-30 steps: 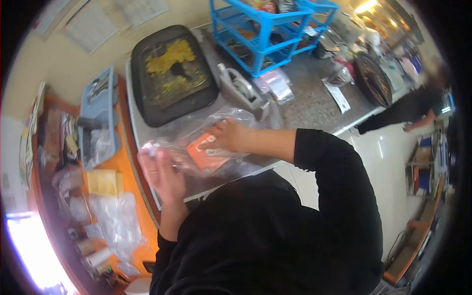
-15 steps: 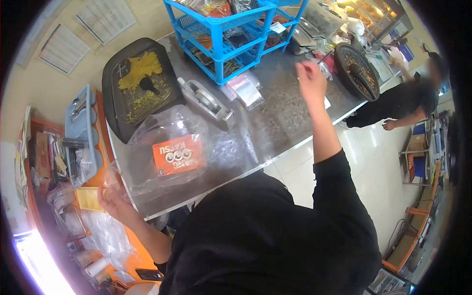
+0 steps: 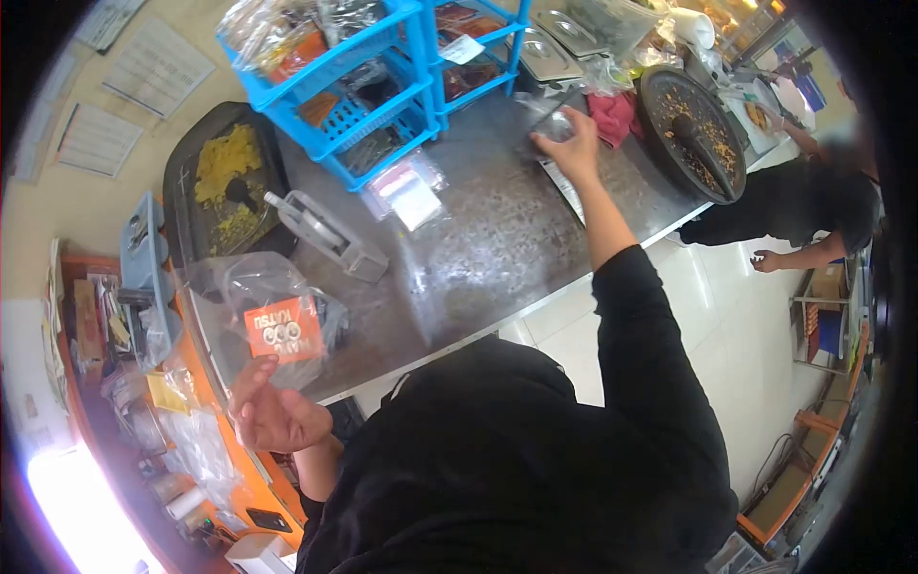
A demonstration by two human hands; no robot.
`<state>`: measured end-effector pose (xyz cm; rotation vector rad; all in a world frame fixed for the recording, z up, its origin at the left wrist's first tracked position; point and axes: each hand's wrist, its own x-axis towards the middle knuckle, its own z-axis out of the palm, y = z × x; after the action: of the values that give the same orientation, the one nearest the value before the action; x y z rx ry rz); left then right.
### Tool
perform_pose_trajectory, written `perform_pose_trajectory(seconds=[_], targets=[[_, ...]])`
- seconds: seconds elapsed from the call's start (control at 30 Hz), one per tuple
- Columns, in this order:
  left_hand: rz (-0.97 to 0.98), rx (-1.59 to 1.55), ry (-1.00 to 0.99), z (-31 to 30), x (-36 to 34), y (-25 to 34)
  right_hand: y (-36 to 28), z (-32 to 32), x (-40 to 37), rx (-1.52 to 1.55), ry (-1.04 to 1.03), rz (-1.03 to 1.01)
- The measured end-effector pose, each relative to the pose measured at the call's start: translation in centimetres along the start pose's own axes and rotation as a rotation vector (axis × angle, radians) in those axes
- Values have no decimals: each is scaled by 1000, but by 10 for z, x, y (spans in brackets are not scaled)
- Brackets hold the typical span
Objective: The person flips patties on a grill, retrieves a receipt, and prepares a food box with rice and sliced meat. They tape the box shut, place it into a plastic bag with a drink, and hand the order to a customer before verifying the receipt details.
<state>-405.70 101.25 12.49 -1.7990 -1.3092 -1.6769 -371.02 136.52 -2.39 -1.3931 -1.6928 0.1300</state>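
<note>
My right hand (image 3: 577,151) reaches to the far side of the metal table, thumb and fingers gripping a small clear plastic packet (image 3: 553,125) that looks dark inside. Beneath that wrist lies a flat white-edged item (image 3: 562,188). My left hand (image 3: 279,413) is at the table's near left edge, palm turned up, fingers loosely curled and thumb apart, with nothing visible in it. Just beyond its fingertips rests a clear plastic bag with a printed orange label (image 3: 284,330). A grey tape dispenser (image 3: 330,239) stands behind the bag.
Blue stacked baskets (image 3: 359,129) with packets stand at the back, small clear packs (image 3: 414,196) before them. A dark tray of yellow food (image 3: 228,177) sits left, a round dark pan (image 3: 693,134) right, near a red cloth (image 3: 613,117). Another person (image 3: 813,191) stands at far right.
My right hand has moved leftward in view and now grips the clear packet. The left hand has come right from the bag's outer edge. The view has turned rightward.
</note>
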Motion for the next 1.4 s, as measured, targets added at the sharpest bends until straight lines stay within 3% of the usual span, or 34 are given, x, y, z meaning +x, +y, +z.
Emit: perform_pose_trajectory(seconds=[0.17,0.27,0.3,0.37,0.4,0.47,0.5,0.6,0.7,0.77,0.83,0.9,0.97,1.03,1.1,1.17,1.23,1.27,1.3,1.37,1.4], targets=[[-75,11,-44,30,4,18,-43,43,-13,207,-169,43],[-46,129,-34,31,4,22,-47,32,-13,310,-217,-80],[-30,176,-12,25,3,20,-41,22,-13,247,-171,-101],[-8,281,40,7,-1,15,-12,3,-15,162,-72,51],[-57,365,86,0,-1,15,-10,-19,-21,-71,-128,244],[-155,530,173,-20,2,14,0,-40,-39,-563,-298,433],[-86,601,205,-38,0,2,2,-47,-44,-725,-420,524],[-254,1087,246,-85,3,-18,77,-34,-67,-406,-425,472],[-582,1254,165,-105,20,-28,89,-33,-66,-233,-550,591],[-647,1399,9,-135,7,-53,47,-36,-66,75,-226,639],[-839,958,107,-145,-1,-66,-61,-57,-55,688,-84,632],[-986,775,-94,-151,6,-75,-171,-64,-51,754,-46,460],[-916,831,-200,-142,10,-83,-268,-57,-59,983,3,264],[-927,804,-261,-138,16,-83,-356,-57,-78,1089,-140,65],[-904,668,-331,-158,9,-99,-416,-43,-98,1073,-386,-468],[-848,424,-394,-190,-21,-130,-460,5,-134,1096,-545,-745],[-1157,47,-168,-194,-8,-112,-479,31,-157,386,-1191,-717],[-1298,-152,-49,-199,-5,-106,-473,51,-173,72,-1331,-855],[-1278,-494,40,-209,-15,-112,-466,64,-183,-260,-1451,-981],[-1196,-690,76,-208,-12,-105,-465,54,-190,-410,-1640,-852],[-1150,-786,90,-206,-9,-99,-463,46,-194,-400,-1507,-857]])
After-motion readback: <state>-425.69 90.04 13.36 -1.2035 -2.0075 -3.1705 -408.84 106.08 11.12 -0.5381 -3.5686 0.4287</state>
